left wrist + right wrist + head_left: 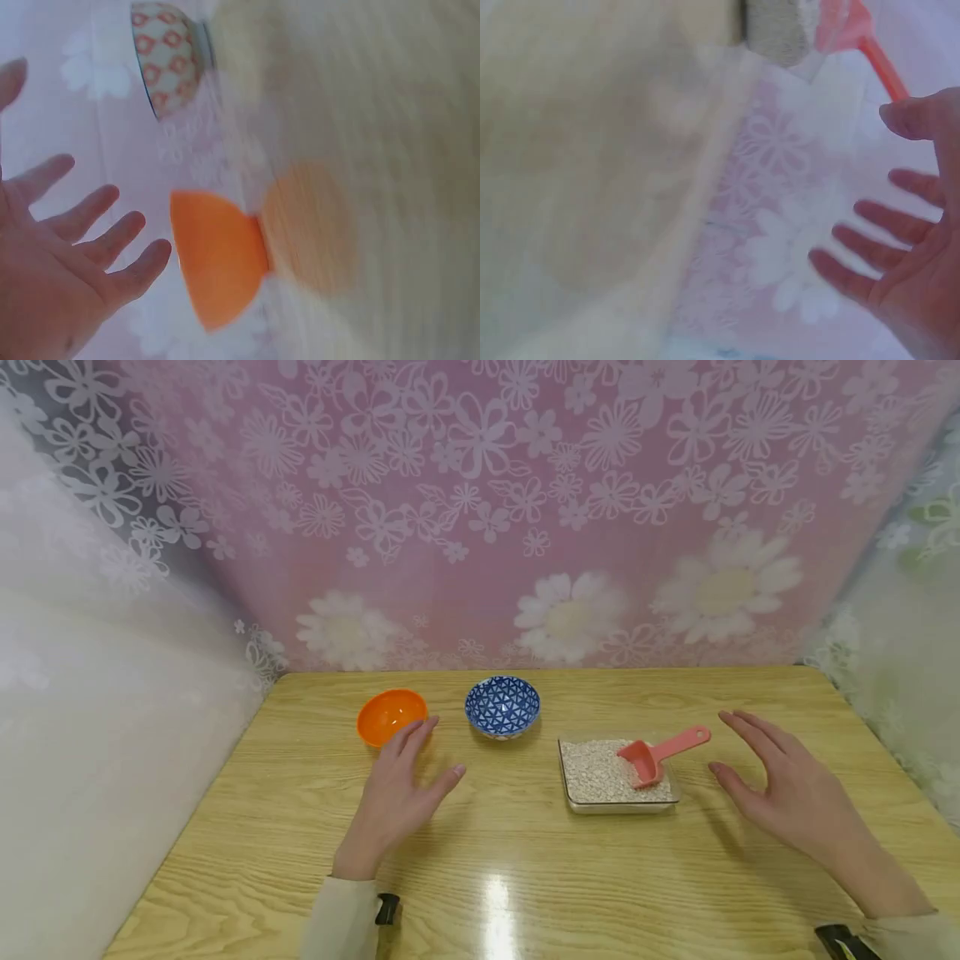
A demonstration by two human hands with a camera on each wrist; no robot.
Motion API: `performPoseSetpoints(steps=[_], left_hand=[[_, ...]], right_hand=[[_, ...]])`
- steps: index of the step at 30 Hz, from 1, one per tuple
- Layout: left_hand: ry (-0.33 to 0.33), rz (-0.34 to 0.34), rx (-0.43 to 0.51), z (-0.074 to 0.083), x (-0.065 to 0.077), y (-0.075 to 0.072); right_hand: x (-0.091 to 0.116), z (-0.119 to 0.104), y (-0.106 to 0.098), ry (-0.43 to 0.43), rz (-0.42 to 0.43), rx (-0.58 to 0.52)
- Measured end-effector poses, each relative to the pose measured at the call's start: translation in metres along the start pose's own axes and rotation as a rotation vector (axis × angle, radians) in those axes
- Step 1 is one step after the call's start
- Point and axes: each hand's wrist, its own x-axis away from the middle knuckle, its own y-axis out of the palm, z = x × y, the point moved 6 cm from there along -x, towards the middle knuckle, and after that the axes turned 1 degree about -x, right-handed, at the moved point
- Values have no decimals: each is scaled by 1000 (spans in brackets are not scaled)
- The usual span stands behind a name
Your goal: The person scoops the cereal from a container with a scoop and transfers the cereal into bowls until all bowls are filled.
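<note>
My left hand [397, 797] is held over the table with its fingers spread and nothing in them, its fingertips overlapping the near rim of an orange bowl [382, 717] in the head view. The same orange bowl [214, 255] shows side-on in the left wrist view, past the fingertips. To its right stands a bowl [502, 703] with a blue and white triangle pattern inside. A clear rectangular container [622, 807] holds pale flakes [592, 770], and a pink scoop [660, 755] lies on them, handle pointing right. Just right of that handle, my right hand [787, 793] hovers with relaxed, parted fingers, holding nothing.
The wood-grain table [487, 852] ends at the back against a pink flowered curtain [480, 527]. Pale sheeting [97, 693] closes off the left side, and flowered sheeting [900, 660] the right. In the left wrist view, the patterned bowl's outside [169, 60] carries red marks.
</note>
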Motion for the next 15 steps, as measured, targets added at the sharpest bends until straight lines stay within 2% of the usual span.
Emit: performPoseSetpoints(steps=[3, 8, 11, 15], left_hand=[[-39, -2, 110, 6, -12, 9], [-105, -21, 259, 11, -37, 27], [-137, -49, 292, 12, -54, 40], [-162, -115, 254, 13, -73, 56]], right_hand=[[-10, -15, -5, -134, 58, -15], [-25, -35, -3, -290, 29, -23], [-30, -41, 2, -347, -1, -8], [-33, -44, 10, -382, -49, 23]])
